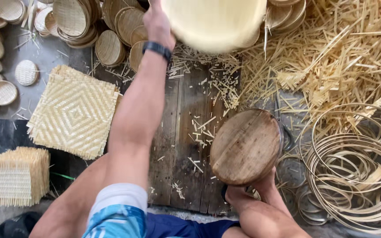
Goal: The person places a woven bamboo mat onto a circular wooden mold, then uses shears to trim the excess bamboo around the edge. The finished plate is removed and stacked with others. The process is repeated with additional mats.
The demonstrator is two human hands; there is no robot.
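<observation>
The left hand (pixel 157 22) is gripping a finished, blurred basket (pixel 214 22); many baskets (pixel 73 20) are lying left of it, woven mats (pixel 73 112) waiting below. The right hand is hidden, so I cannot tell.

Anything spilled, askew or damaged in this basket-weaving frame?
Loose bamboo slivers lie heaped at upper right and scattered over the wooden board, which looks like work litter, not an accident. The left hand holds a blurred pale basket. The round wooden block sits tilted. No damage shows.
</observation>
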